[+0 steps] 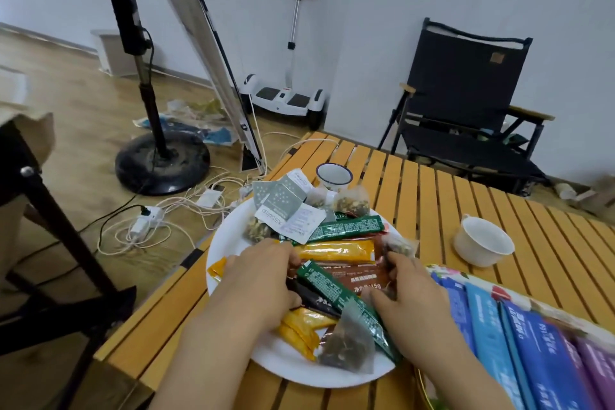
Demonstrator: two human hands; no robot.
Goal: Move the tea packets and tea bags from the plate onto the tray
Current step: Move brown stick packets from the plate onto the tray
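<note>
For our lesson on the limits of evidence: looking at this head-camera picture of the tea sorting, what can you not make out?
Head view only:
- Flowery tray: cut off by the right and bottom edges, so its packet count is unknown.
- Left hand: its fingertips are tucked among the packets, so its grip is unclear.
- Brown stick packet: ends covered by both hands.
- Round white plate: its middle is buried under packets.
- Small packet print: too blurred to read.

Two bare forearms, entering from bottom edge. No sleeves in view, nothing worn at wrists. Left hand and right hand ungloved, without rings. Fingertips mostly hidden, nails not made out. Rest of body outside view.
</note>
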